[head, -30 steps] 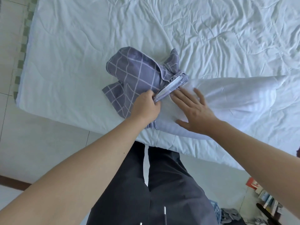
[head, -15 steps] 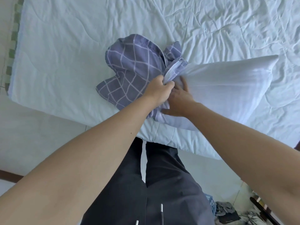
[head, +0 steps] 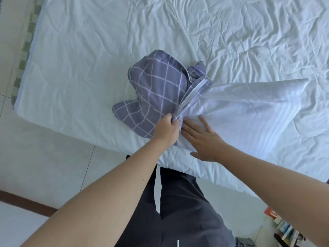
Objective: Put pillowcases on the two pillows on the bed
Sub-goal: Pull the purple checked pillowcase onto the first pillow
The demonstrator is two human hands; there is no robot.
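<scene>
A white pillow lies near the front edge of the bed, its left end tucked into a bunched purple pillowcase with a white grid pattern. My left hand grips the pillowcase's open hem, which has a pale band along it. My right hand lies flat with straight fingers on the pillow's left end, just beside the hem. Only this one pillow is in view.
The bed's wrinkled white quilt fills the upper frame; its left edge has a green checked trim. I stand at the front edge on a pale tiled floor. Books and clutter lie on the floor at lower right.
My right hand has come out from the pillowcase opening and now lies flat on the pillow. The pillow's far end has dropped back toward the bed. My left hand keeps its grip on the hem.
</scene>
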